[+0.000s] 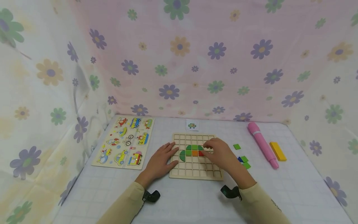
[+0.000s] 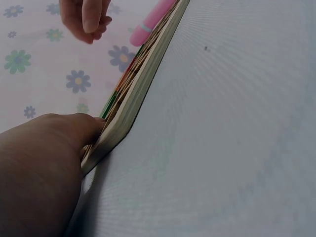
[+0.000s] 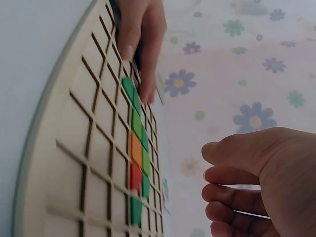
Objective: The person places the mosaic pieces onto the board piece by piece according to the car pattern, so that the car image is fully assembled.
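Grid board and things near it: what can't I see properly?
Head: some grid board squares, behind the right hand.
Head: fine details on the small card, too tiny.
Head: whole shape of the blue piece, seemingly partly behind a green tile.
Right wrist: grid board's end, cut off by bottom edge.

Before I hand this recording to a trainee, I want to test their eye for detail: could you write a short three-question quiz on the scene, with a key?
1. True or false: the left hand touches the grid board.
2. In the head view, where does the pink stick lie?
A. Left of the grid board
B. Right of the grid board
C. On the grid board
3. In the head view, which tile sits directly left of the red tile?

Key
1. True
2. B
3. The orange tile
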Demonstrator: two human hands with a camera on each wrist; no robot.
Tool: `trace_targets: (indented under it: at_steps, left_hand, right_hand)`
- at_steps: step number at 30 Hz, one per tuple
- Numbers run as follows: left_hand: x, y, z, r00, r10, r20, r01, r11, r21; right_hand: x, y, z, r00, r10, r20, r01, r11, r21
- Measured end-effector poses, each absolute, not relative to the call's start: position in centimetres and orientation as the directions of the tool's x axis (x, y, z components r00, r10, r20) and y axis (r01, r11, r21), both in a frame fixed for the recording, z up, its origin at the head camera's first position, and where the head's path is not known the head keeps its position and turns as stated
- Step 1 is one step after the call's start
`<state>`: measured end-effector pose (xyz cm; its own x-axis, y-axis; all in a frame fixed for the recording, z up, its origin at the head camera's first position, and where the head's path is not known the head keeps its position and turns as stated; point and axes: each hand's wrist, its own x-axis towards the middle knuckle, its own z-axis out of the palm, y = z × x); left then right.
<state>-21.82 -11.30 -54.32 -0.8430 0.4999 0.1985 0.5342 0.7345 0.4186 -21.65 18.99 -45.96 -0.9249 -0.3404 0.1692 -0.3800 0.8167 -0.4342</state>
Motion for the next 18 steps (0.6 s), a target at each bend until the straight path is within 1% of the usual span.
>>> trace_targets:
  at_steps: [8,10,15,18]
  left_hand:
    - [-21.8,-11.2,-54.1,-0.847,0.497,0.188,0.526,0.737,0.424]
    - [-21.8,-11.2,-54.1,-0.848,0.497,0.185,0.525,0.739,0.422]
    - [-21.9,-11.2,-54.4,-0.848,0.497,0.185,0.526,0.742,0.417]
    - [-21.9,-11.2,-54.4,-0.848,0.495,0.189,0.525,0.740,0.419]
  right_hand:
    - [-21.8,24.3,-44.7,-0.913,-0.303,0.274,-0.396,0.824,-0.405]
    - [-21.7,25.2,-44.4,-0.918,-0.291,0.271,-0.383,0.830,-0.406]
    - [-21.6,27.1,-43.7,-0.952,-0.228,0.206,-0.297,0.853,-0.429]
    - [-21.9,28.2,-43.6,-0.959,-0.207,0.193,-0.273,0.854,-0.442]
